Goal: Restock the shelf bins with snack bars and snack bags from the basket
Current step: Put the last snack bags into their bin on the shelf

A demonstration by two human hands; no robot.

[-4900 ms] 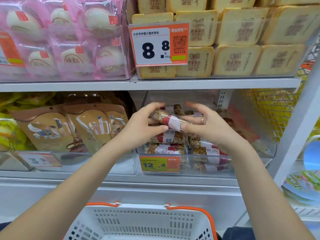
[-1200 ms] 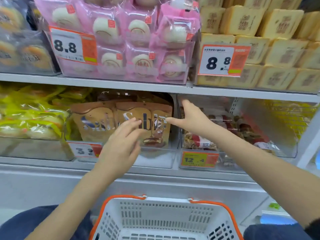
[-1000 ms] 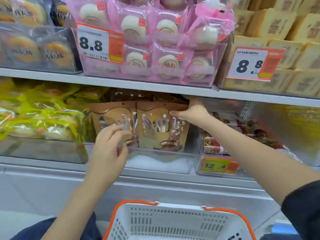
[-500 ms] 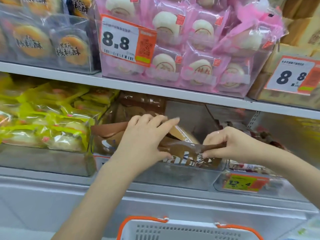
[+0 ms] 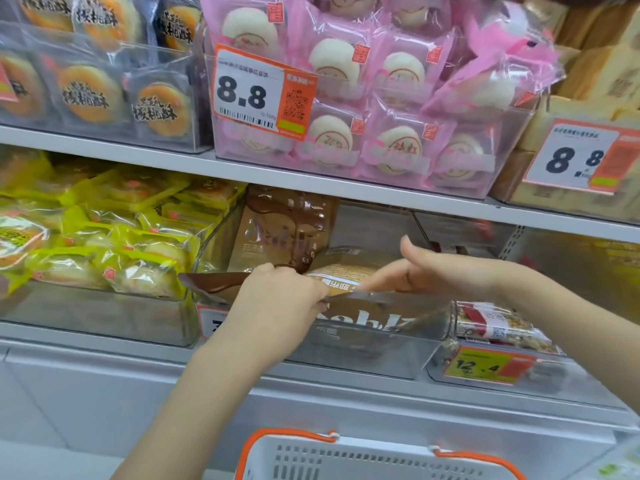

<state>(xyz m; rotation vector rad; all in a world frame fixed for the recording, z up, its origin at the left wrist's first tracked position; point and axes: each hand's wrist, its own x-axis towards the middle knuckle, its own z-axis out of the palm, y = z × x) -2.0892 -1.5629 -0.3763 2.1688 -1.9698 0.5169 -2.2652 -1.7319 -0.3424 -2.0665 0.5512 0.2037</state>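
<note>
In the head view, several brown snack bags fill a clear bin (image 5: 363, 344) on the lower shelf. My left hand (image 5: 280, 303) grips the dark top edge of the front brown snack bag (image 5: 367, 320), which lies tilted forward. My right hand (image 5: 436, 271) has straight fingers pressing a flat bag (image 5: 346, 268) behind it. Another brown bag (image 5: 277, 233) stands upright at the bin's back. Snack bars (image 5: 491, 323) lie in the neighbouring clear bin to the right. The white basket (image 5: 346, 459) with orange handles sits below at the frame's bottom edge.
Yellow pastry packs (image 5: 114, 237) fill the bin to the left. The upper shelf holds pink bun packs (image 5: 381, 109), round pastries (image 5: 93, 91) and tan loaves (image 5: 595, 81) with 8.8 price tags. An orange 12.4 price tag (image 5: 485, 367) hangs on the bar bin.
Both hands left the snack bar bin and moved left to the brown bag bin. The standing bags were tipped down; my left hand now grips the front bag and my right hand opened flat.
</note>
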